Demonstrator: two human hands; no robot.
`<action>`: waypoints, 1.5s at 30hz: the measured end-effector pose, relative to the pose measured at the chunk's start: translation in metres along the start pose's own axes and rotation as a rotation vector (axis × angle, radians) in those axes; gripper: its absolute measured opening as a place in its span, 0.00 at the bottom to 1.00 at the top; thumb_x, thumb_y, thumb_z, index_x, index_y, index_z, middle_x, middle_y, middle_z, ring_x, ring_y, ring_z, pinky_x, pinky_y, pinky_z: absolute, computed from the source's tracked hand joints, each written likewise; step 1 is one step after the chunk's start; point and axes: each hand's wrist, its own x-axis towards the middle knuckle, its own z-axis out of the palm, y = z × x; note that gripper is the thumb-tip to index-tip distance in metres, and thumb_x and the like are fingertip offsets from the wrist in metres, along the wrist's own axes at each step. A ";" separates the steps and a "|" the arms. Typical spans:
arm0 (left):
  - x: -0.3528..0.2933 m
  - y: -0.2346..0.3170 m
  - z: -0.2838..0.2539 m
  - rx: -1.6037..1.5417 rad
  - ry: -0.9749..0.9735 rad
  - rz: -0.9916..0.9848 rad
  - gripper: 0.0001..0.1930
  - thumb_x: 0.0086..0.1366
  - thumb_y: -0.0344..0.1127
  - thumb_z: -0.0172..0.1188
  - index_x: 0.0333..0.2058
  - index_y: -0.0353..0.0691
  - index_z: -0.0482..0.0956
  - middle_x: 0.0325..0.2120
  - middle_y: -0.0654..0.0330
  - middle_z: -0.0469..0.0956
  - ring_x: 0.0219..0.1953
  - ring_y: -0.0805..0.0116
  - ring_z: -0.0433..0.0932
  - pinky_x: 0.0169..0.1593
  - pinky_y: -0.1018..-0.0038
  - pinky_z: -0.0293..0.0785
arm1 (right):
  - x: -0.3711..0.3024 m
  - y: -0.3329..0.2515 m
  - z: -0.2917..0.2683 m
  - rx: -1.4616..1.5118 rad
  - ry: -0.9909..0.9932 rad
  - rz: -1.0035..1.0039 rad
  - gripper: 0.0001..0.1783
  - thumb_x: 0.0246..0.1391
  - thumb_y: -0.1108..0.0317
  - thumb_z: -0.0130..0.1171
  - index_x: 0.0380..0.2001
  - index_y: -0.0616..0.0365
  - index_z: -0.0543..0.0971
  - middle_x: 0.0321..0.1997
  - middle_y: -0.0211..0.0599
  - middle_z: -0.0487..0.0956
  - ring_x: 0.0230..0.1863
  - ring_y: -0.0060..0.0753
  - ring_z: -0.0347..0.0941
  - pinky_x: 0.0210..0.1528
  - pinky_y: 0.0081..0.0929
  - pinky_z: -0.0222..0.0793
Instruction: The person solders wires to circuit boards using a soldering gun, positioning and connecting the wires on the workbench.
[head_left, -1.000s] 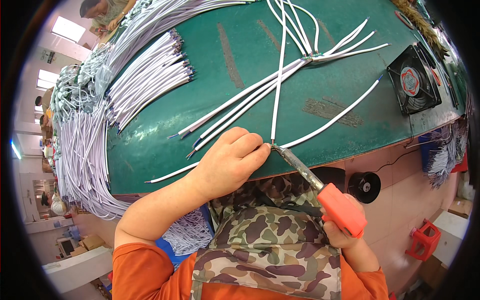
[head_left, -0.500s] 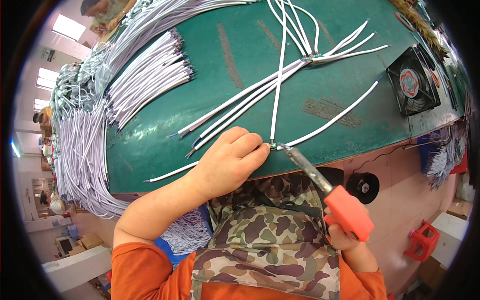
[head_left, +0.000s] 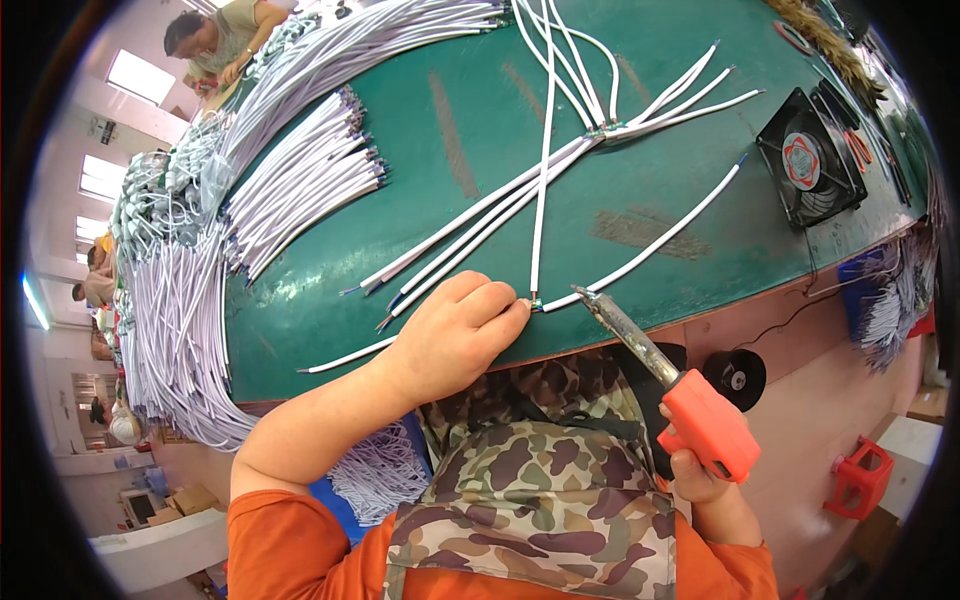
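My left hand (head_left: 455, 335) is closed near the table's front edge, its fingertips pinching at a small green piece (head_left: 537, 305) where white cables meet. One white cable (head_left: 650, 250) runs from there to the right, another white cable (head_left: 541, 190) goes up and away. A third stretch of cable (head_left: 345, 355) shows left of my wrist; its course under the hand is hidden. In my right hand (head_left: 697, 478) is a soldering iron (head_left: 710, 425) with a red pistol-shaped handle. Its dark tip points at the joint but stands a little to the right, apart from it.
Beyond lies a cluster of joined white cables (head_left: 600, 133). Cut cables (head_left: 305, 180) are piled on the left, with long bundles (head_left: 175, 330) hanging over the edge. A black fan (head_left: 812, 160) stands at the right on the green table (head_left: 400, 220). Another person (head_left: 225, 45) sits at the far left.
The soldering iron's tip has drawn back to the right, away from the joint it was touching or nearly touching. My left hand keeps its pinch. The whole view has shifted slightly.
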 end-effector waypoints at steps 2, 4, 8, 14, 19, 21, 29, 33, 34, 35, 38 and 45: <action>0.003 0.001 -0.004 0.011 -0.030 0.008 0.17 0.49 0.24 0.64 0.41 0.35 0.79 0.36 0.56 0.75 0.37 0.56 0.75 0.38 0.65 0.74 | -0.002 0.000 0.001 -0.054 0.032 0.019 0.27 0.61 0.52 0.58 0.53 0.64 0.73 0.43 0.42 0.77 0.33 0.46 0.75 0.35 0.39 0.72; 0.011 0.002 -0.010 0.030 -0.061 0.011 0.17 0.50 0.24 0.63 0.41 0.35 0.79 0.37 0.56 0.75 0.39 0.56 0.76 0.41 0.64 0.74 | -0.002 -0.001 0.000 -0.048 0.055 0.013 0.27 0.60 0.52 0.58 0.52 0.64 0.73 0.41 0.41 0.78 0.35 0.47 0.76 0.36 0.39 0.73; 0.042 -0.001 -0.027 0.211 -0.122 0.155 0.19 0.55 0.30 0.58 0.48 0.37 0.76 0.41 0.56 0.74 0.54 0.55 0.72 0.61 0.54 0.65 | 0.002 -0.008 -0.008 0.073 0.074 0.103 0.20 0.56 0.57 0.60 0.44 0.62 0.78 0.38 0.41 0.79 0.36 0.48 0.76 0.36 0.40 0.73; 0.117 -0.009 -0.063 0.246 -1.041 0.292 0.20 0.63 0.29 0.50 0.54 0.41 0.73 0.33 0.56 0.78 0.48 0.55 0.78 0.58 0.56 0.68 | 0.007 -0.019 -0.027 0.027 0.284 0.141 0.06 0.44 0.66 0.60 0.24 0.56 0.78 0.25 0.34 0.77 0.26 0.44 0.73 0.28 0.36 0.68; 0.159 -0.002 -0.118 -0.139 -1.320 0.065 0.19 0.63 0.36 0.63 0.52 0.42 0.76 0.39 0.55 0.82 0.39 0.52 0.80 0.45 0.60 0.74 | -0.005 -0.018 -0.056 0.062 0.316 0.103 0.27 0.60 0.51 0.60 0.46 0.69 0.76 0.43 0.42 0.80 0.33 0.25 0.73 0.35 0.25 0.71; 0.167 -0.015 -0.158 -0.374 -1.042 -0.097 0.17 0.61 0.37 0.67 0.47 0.40 0.77 0.34 0.57 0.81 0.36 0.66 0.80 0.42 0.67 0.75 | -0.010 -0.018 -0.068 0.033 0.405 0.085 0.28 0.60 0.51 0.60 0.48 0.69 0.75 0.45 0.42 0.79 0.34 0.25 0.73 0.36 0.24 0.71; 0.085 -0.040 -0.228 -0.937 0.416 -0.701 0.07 0.65 0.30 0.63 0.37 0.41 0.73 0.28 0.63 0.76 0.23 0.78 0.77 0.24 0.84 0.71 | 0.023 -0.041 -0.133 -0.012 0.773 -0.152 0.38 0.59 0.45 0.58 0.57 0.69 0.66 0.50 0.49 0.73 0.37 0.29 0.68 0.40 0.24 0.65; 0.054 0.001 -0.131 -1.176 0.565 -1.017 0.07 0.65 0.30 0.63 0.33 0.46 0.72 0.27 0.65 0.75 0.24 0.76 0.76 0.23 0.83 0.71 | 0.063 -0.058 -0.102 0.270 0.817 -0.210 0.39 0.60 0.45 0.56 0.59 0.70 0.62 0.49 0.47 0.72 0.34 0.28 0.65 0.38 0.21 0.62; 0.051 0.014 -0.096 -1.285 0.583 -1.144 0.08 0.65 0.30 0.63 0.34 0.45 0.71 0.29 0.62 0.75 0.25 0.71 0.78 0.24 0.79 0.74 | 0.073 -0.060 -0.088 0.367 0.742 -0.239 0.39 0.60 0.45 0.56 0.60 0.69 0.62 0.50 0.47 0.72 0.37 0.30 0.66 0.41 0.24 0.63; 0.049 0.025 -0.063 -1.388 0.563 -1.202 0.09 0.64 0.30 0.64 0.34 0.44 0.70 0.29 0.60 0.75 0.26 0.67 0.79 0.25 0.75 0.76 | 0.082 -0.060 -0.069 0.514 0.626 -0.237 0.38 0.61 0.46 0.56 0.60 0.69 0.62 0.50 0.47 0.73 0.41 0.32 0.67 0.44 0.27 0.64; 0.051 0.051 0.022 -1.713 0.520 -1.237 0.09 0.67 0.29 0.61 0.35 0.41 0.67 0.29 0.59 0.76 0.28 0.65 0.80 0.34 0.71 0.82 | 0.112 -0.049 -0.002 0.734 0.366 -0.104 0.37 0.62 0.48 0.55 0.61 0.67 0.63 0.53 0.46 0.75 0.50 0.38 0.70 0.53 0.36 0.66; 0.042 0.046 0.015 -1.746 0.317 -1.078 0.15 0.68 0.30 0.60 0.48 0.36 0.65 0.35 0.54 0.77 0.36 0.69 0.79 0.42 0.73 0.79 | 0.155 -0.008 0.083 1.189 0.334 0.211 0.29 0.65 0.54 0.54 0.59 0.66 0.68 0.54 0.44 0.77 0.59 0.40 0.72 0.63 0.43 0.65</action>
